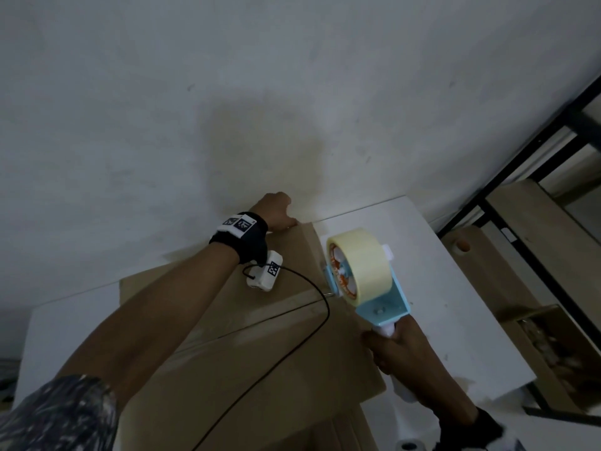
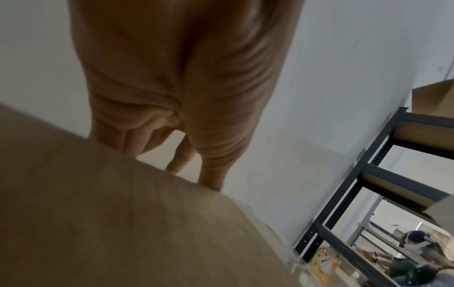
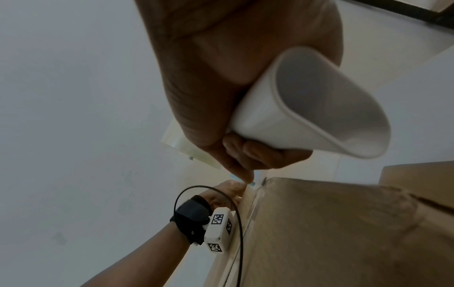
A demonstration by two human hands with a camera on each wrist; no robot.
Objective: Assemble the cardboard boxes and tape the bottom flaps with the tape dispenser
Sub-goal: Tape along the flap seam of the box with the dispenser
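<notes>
Left hand (image 1: 274, 211) hooks its fingers over the far edge of the cardboard box (image 1: 260, 346), which lies flaps-up on the white table (image 1: 455, 304). Right hand (image 1: 398, 351) grasps the handle of the tape dispenser (image 1: 367, 278), whose front end meets the flap seam at the box's right edge.

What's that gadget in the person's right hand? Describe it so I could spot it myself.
Find the white table against the wall, with the cardboard box lying on it. At the box's right edge, the right hand grips a tape dispenser. It stands out by its light blue frame, white handle and fat roll of pale yellow tape.
</notes>
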